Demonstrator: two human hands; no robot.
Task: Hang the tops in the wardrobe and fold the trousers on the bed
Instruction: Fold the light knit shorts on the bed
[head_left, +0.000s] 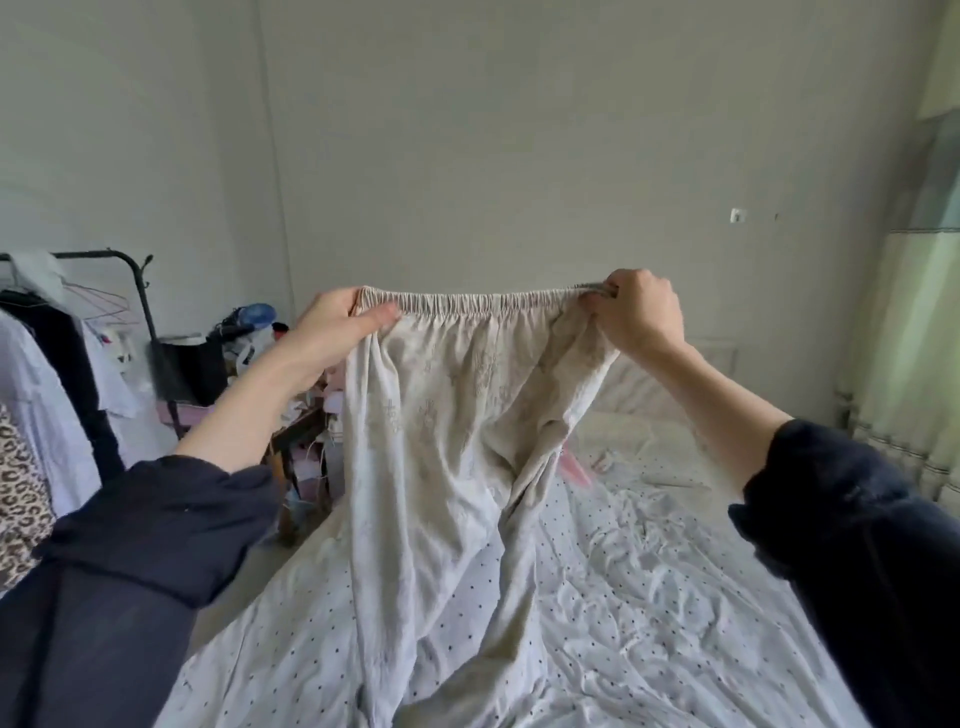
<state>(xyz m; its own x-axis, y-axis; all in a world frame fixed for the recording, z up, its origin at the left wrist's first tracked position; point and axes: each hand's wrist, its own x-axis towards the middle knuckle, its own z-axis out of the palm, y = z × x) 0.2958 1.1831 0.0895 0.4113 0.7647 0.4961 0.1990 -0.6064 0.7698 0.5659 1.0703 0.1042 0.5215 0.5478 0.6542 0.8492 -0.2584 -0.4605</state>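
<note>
2 hands, left hand (332, 325) and right hand (636, 312), pinch trousers (447, 441) waistband taut above bed (649, 597); folding step. Next: lay flat.

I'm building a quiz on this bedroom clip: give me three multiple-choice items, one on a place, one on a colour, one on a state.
1. Where is the clothes rack?
A. Left of the bed
B. Right of the bed
C. On the bed

2. What colour are the trousers?
A. Black
B. Beige
C. Red

3. How are the trousers held?
A. Folded flat on the bed
B. Hung on a hanger
C. Stretched by the waistband between both hands

Answers:
1 A, the rack stands off the left edge of the bed.
2 B, the cloth is pale beige.
3 C, the left hand and right hand each grip one end of the elastic waistband.
</note>
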